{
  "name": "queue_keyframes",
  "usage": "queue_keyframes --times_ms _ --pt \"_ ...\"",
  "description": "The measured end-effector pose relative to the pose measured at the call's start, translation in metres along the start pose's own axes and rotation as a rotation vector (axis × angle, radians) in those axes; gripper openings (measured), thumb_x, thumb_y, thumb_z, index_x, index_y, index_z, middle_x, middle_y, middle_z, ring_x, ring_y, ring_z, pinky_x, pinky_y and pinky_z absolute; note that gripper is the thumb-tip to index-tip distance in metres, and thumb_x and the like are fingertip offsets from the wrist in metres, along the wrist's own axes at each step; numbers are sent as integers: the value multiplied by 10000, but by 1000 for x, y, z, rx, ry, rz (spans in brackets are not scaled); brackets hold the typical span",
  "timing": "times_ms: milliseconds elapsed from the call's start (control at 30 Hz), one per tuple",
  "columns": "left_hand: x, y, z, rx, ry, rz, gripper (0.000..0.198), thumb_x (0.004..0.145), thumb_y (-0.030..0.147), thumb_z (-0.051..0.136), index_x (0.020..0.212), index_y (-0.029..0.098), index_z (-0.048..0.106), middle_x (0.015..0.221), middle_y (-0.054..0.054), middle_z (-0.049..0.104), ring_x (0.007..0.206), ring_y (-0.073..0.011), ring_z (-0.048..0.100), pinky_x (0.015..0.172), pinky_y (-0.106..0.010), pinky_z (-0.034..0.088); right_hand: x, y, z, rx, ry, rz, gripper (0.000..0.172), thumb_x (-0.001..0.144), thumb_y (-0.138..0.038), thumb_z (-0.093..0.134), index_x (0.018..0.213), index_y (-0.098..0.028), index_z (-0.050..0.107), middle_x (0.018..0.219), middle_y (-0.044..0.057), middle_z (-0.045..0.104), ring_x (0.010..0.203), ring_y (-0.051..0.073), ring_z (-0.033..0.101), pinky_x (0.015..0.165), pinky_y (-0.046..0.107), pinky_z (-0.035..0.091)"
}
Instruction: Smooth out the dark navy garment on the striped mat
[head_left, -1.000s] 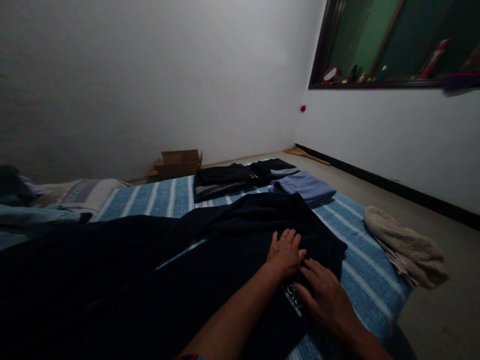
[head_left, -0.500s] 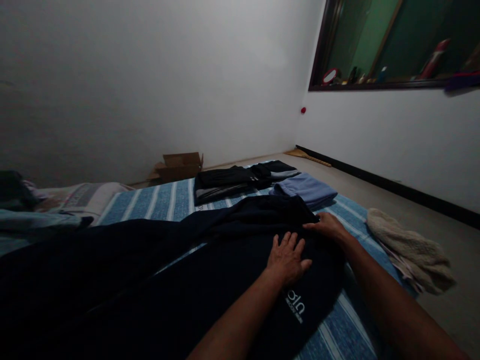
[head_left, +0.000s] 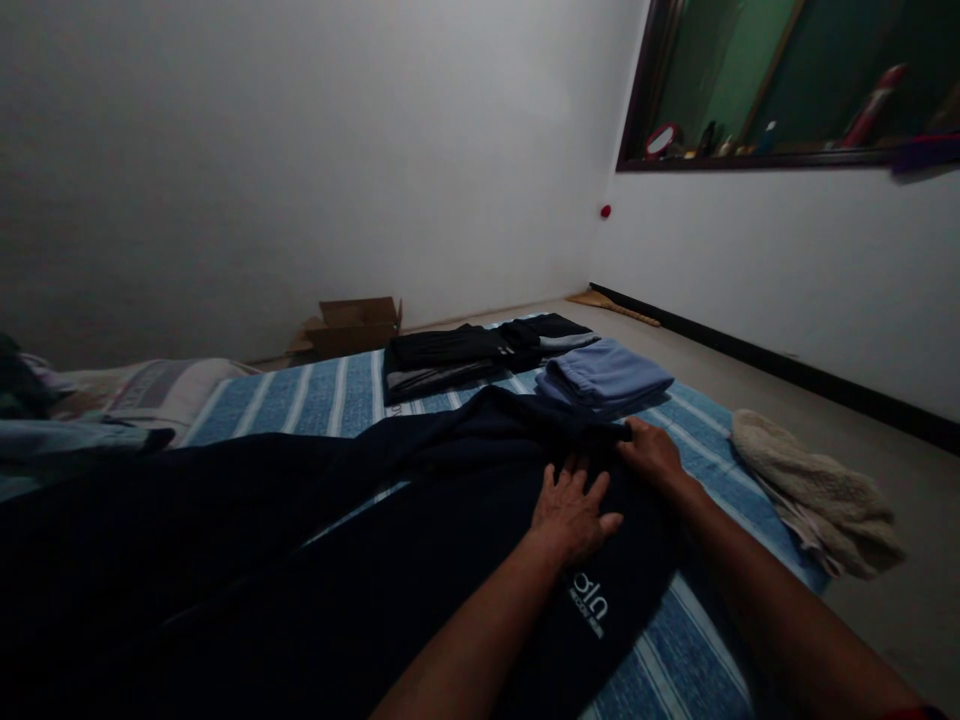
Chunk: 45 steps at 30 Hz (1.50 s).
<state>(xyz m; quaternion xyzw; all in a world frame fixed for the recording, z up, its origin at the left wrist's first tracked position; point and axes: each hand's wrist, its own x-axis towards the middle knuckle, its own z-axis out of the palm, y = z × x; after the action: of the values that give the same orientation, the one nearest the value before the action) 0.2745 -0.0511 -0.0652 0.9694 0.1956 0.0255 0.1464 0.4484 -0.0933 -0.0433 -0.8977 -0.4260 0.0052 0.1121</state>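
A dark navy pair of trousers [head_left: 375,560] with a small white logo [head_left: 591,602] lies spread over the blue striped mattress [head_left: 315,395]. My left hand [head_left: 571,508] rests flat on the waist end of the garment, fingers stretched out. My right hand [head_left: 651,450] is at the far corner of the same waist edge, fingers curled onto the fabric. Just beyond that corner lies a folded light blue garment [head_left: 604,375], and behind it a folded black garment [head_left: 465,355].
A beige woolly cloth [head_left: 814,490] lies at the mattress's right edge on the floor. A cardboard box [head_left: 354,325] stands by the back wall. Crumpled clothes [head_left: 82,405] are piled at the left. A window ledge [head_left: 765,160] with small items runs along the right wall.
My right hand moved from beside the logo up to the far corner of the waist edge and drew slightly inward. My left hand stayed flat on the garment.
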Motion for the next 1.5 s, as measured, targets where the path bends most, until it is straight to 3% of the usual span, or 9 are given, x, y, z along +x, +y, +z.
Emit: queue_keyframes --times_ms 300,600,767,967,1067,1167,1300,1400,1500 --pt "4 -1 2 3 6 -19 675 859 642 351 1417 261 338 1521 -137 245 1409 -336 116 1094 -553 124 -10 19 -8 -48 -97 38 524 828 -616 437 1042 -154 562 969 139 677 896 276 642 608 296 382" --pt "-11 -7 -20 -16 18 -43 605 869 567 403 1334 180 430 1448 -122 387 1352 -267 294 1111 -459 196 -24 26 -9 -119 -121 -7 494 879 -554 420 1174 -165 496 961 150 675 927 297 639 652 329 412" --pt "-37 -24 -25 11 23 -163 631 903 524 348 1360 93 401 1473 -169 340 1385 -299 225 1117 -525 152 -28 23 -11 -155 -119 -22 446 896 -506 412 1159 -158 503 946 154 668 878 315 641 637 356 420" --pt "-48 -33 -12 -45 -7 -160 695 917 580 252 1432 115 296 1535 -128 208 1423 -261 93 1133 -537 82 -40 -3 -6 -226 160 -308 553 853 -422 518 1292 -107 404 1133 167 582 1011 299 564 775 372 433" --pt "-49 -29 -10 -62 17 -153 652 921 561 288 1402 124 344 1520 -138 254 1413 -275 141 1125 -549 110 -45 -27 0 -203 266 -441 557 825 -385 564 1290 -119 410 1183 160 552 1079 296 516 846 376 417" --pt "-56 -30 -17 1 108 -148 536 918 524 363 1299 158 450 1449 -117 391 1359 -263 286 1102 -490 239 -46 -47 3 -170 310 -464 515 842 -363 544 1283 -130 414 1201 164 538 1117 294 491 844 371 422" --pt "-80 -55 -45 168 249 -284 294 887 386 500 1114 200 519 1230 -57 558 1147 -196 487 973 -329 392 -39 -53 1 -174 232 -456 372 879 -355 473 1184 -144 499 1088 139 589 984 282 562 744 361 444" --pt "-111 -89 -70 250 308 -504 177 866 264 518 1027 190 515 1087 -79 575 1054 -229 504 901 -361 414 -30 -47 -1 -137 180 -450 304 887 -329 436 1102 -154 561 1045 131 621 911 275 598 693 351 441" --pt "-144 -121 -89 333 341 -707 245 820 189 545 1057 153 493 1139 -140 528 1095 -294 458 907 -435 386 -23 -43 -5 -6 138 -370 325 884 -326 410 1109 -164 579 1038 122 649 891 267 624 666 334 436"
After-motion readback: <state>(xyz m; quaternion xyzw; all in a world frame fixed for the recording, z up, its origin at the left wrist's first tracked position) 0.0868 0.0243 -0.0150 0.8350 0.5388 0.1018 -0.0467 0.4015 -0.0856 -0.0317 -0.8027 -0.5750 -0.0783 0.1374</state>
